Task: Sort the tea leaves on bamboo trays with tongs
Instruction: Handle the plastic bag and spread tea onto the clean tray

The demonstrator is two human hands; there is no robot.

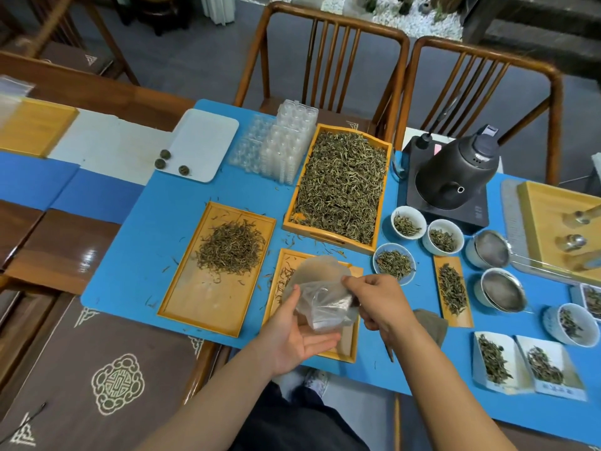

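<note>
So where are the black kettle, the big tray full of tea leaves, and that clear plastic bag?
black kettle (455, 172): head view, on its dark body.
big tray (328, 237): head view, on its near wooden rim.
clear plastic bag (320, 304): head view, on its crumpled middle, between the hands.

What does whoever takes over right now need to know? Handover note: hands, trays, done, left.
Left hand: palm up, supporting a clear plastic bag from below.
Right hand: pinching the bag's top edge; a thin dark stick, possibly the tongs, pokes out below it.
Both hands are over the small bamboo tray, which holds a few loose leaves.
Large deep tray: full of tea leaves. Flat tray: one pile at its far end, near half bare.
Done: some leaves appear separated onto the flat tray. Left: most of the deep tray; loose leaves lie scattered on the blue mat.
</note>
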